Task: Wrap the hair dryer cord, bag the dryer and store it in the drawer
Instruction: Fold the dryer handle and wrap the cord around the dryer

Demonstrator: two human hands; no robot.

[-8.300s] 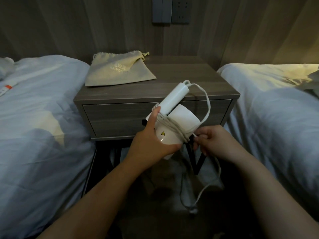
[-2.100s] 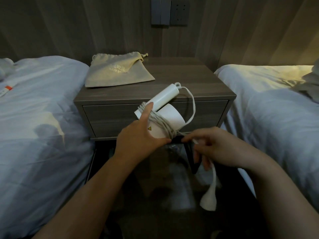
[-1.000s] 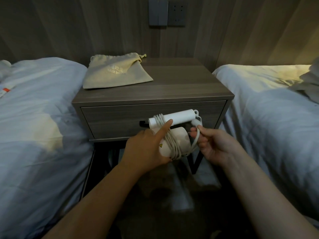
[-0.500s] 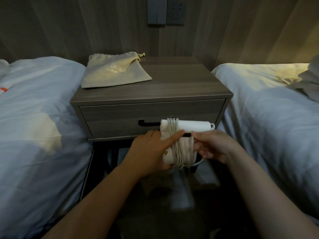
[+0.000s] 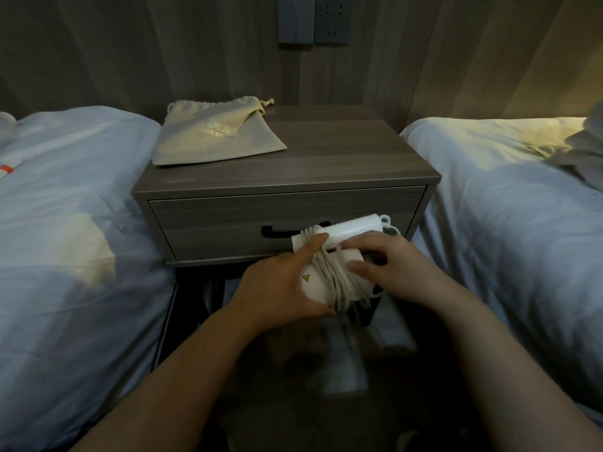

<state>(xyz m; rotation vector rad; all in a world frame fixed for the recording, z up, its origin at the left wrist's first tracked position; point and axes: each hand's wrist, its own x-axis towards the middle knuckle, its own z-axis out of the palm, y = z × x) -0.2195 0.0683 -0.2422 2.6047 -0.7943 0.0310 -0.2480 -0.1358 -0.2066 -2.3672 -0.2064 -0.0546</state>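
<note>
A white-covered bed (image 5: 65, 223) lies far left; beside it a beige drawstring bag (image 5: 215, 135) rests flat on the nightstand (image 5: 326, 164), above the closed drawer (image 5: 228, 220). In front of the drawer, the left hand (image 5: 280, 288) grips the hair dryer (image 5: 350, 230), index finger stretched over the wound cord (image 5: 332, 275). The right hand (image 5: 394, 269) holds its other side, curled fingertips on the coils
</note>
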